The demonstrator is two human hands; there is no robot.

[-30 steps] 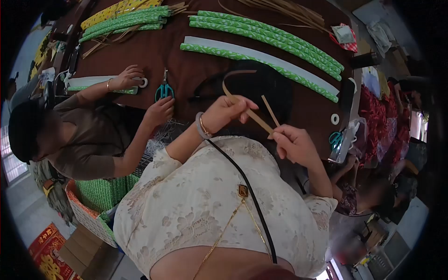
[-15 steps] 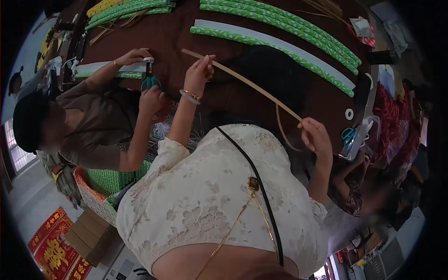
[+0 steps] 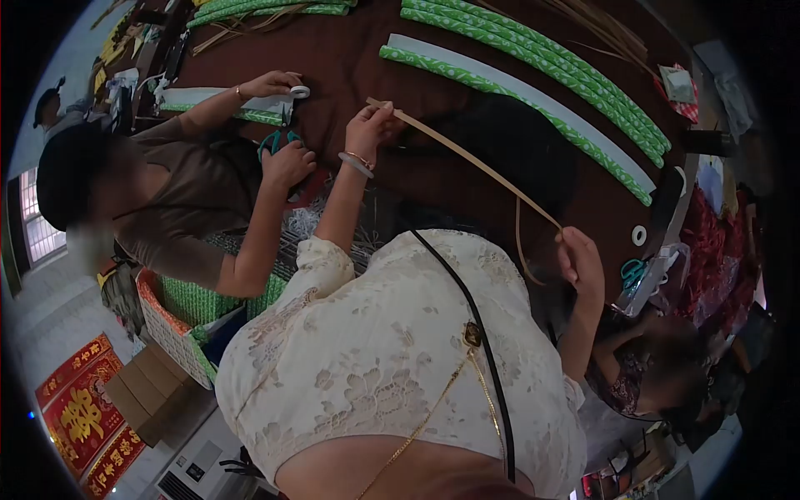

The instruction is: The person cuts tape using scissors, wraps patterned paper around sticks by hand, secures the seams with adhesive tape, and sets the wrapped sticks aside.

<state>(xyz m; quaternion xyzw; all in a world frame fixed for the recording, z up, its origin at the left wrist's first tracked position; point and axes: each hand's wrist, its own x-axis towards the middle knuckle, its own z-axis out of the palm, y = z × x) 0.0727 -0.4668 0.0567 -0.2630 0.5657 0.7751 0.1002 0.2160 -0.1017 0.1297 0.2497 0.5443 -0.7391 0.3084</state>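
Observation:
A long, flat tan strip (image 3: 475, 160) stretches on a slant between my two hands, above the dark table. My left hand (image 3: 369, 133) pinches it close to its upper end, with a short bit sticking out past the fingers. At the lower right, my right hand (image 3: 579, 260) grips the strip between thumb and fingers. A thin tail of the strip hangs in a curve beside my right hand. Beyond the strip lies a white paper sheet (image 3: 500, 79) edged by a green patterned roll (image 3: 467, 73).
Several green patterned rolls (image 3: 533, 62) lie at the far side. On the right are a white tape roll (image 3: 639, 235) and teal-handled scissors (image 3: 632, 272). At left, a co-worker's hands (image 3: 287, 164) hold other scissors (image 3: 273, 142) and tape (image 3: 300, 92). Another person sits at right.
The whole view has shifted, so most things appear farther right and lower. Both hands keep hold of the strip, which stays stretched. The co-worker's tape and scissors have shifted slightly.

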